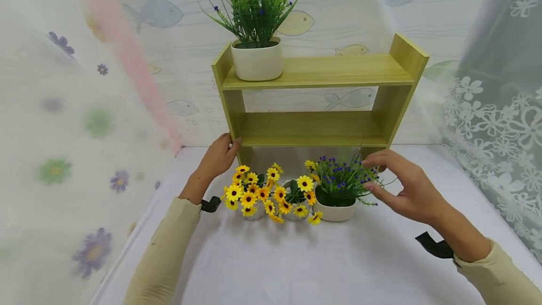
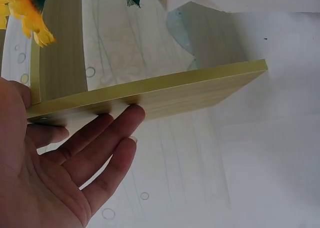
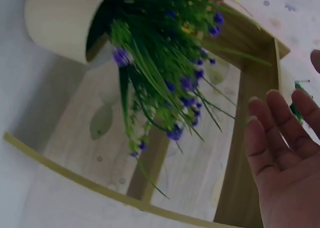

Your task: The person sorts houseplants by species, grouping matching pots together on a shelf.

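Left hand (image 2: 60, 173) open, palm up — fingertips (image 2: 134, 112) touching the shelf board's (image 2: 165, 90) edge. Yellow flower (image 2: 27, 12) at upper left — partly cut off.

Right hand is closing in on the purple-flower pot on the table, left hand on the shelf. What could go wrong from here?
1. The right hand meets the thin purple stems, not the pot; a grip on foliage may bend them or tip the pot.
2. The yellow-flower pots stand tight against it, blooms overlapping, so lifting may drag or topple them.
3. The left hand only rests open on the shelf edge; a knock could rock the potted plant on top.
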Demonstrator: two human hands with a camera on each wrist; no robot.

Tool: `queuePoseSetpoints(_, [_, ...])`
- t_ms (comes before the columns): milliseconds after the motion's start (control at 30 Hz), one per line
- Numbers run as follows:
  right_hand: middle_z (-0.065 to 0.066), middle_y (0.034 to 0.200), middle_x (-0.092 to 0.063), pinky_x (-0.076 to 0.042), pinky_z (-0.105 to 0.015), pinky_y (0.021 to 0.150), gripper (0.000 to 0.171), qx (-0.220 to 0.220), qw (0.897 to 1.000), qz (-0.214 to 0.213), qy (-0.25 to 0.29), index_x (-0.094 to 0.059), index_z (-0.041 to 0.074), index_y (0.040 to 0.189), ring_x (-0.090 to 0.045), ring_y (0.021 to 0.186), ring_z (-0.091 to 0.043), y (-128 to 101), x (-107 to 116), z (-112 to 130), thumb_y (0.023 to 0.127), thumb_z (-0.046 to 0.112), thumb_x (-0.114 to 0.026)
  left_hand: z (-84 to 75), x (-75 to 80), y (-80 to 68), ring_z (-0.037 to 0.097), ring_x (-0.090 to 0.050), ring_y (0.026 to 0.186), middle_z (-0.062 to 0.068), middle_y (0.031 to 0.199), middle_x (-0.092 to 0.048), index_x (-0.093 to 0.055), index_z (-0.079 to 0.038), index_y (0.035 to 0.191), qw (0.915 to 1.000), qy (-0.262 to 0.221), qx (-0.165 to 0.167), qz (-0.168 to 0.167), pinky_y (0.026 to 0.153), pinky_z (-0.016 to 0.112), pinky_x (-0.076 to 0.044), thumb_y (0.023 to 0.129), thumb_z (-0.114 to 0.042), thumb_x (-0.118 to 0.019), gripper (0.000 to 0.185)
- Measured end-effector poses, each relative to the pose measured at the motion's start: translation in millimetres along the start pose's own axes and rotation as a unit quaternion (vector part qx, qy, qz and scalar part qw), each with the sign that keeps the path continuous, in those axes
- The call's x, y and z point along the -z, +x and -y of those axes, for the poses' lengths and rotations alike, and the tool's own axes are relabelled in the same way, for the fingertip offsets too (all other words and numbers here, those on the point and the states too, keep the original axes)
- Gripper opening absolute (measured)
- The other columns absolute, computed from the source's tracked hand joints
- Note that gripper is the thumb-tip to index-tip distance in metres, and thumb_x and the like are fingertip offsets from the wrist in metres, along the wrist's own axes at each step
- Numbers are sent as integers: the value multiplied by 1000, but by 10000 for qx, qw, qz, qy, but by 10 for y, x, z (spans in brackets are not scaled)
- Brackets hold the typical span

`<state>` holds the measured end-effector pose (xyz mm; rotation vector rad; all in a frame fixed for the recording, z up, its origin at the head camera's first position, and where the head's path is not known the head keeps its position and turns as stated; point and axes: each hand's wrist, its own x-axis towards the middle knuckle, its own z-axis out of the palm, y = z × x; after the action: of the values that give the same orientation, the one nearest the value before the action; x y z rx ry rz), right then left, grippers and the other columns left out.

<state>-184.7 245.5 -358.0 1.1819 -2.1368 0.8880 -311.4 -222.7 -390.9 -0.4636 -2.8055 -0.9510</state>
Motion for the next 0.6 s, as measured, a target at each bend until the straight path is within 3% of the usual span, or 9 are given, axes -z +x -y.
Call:
queuePoseSetpoints(167, [2, 120, -67, -49, -19, 84, 52, -321, 9987, 395, -37, -68, 11, 129, -63, 104, -11, -187, -188, 106, 81, 2, -87, 19, 4, -24, 37, -67, 117, 23, 141, -58, -41, -1, 161, 9999, -71, 75, -73, 99, 54, -57, 116, -46, -35, 64])
queuePoseSetpoints(333, [13, 117, -64, -49, -16, 75, 58, -547, 9964, 621, -202, -65, 18, 131, -60, 94, -3, -366, -346, 182, 80, 2, -88, 22, -4, -22, 37, -67, 116, 23, 140, -58, -41, -1, 161, 9999, -108, 130, -30, 97, 54, -58, 116, -46, -36, 64])
queuePoseSetpoints(467, [15, 112, -64, -49, -15, 75, 61, -935, 9926, 742, -217, -61, 13, 138, -62, 89, -2, -498, -471, 192, 83, 2, -86, 8, -1, -2, 38, -66, 118, 23, 140, -59, -40, -1, 162, 9999, -119, 78, -11, 99, 55, -57, 116, -45, -36, 64])
queuePoseSetpoints(600, [8, 112, -67, -52, -21, 75, 70, -1242, 9886, 834, -167, -54, 7, 150, -65, 88, -4, -607, -589, 134, 87, 2, -84, 9, -6, 15, 38, -65, 120, 23, 140, -59, -40, -2, 162, 9999, -100, 59, -19, 100, 55, -56, 116, -44, -35, 63])
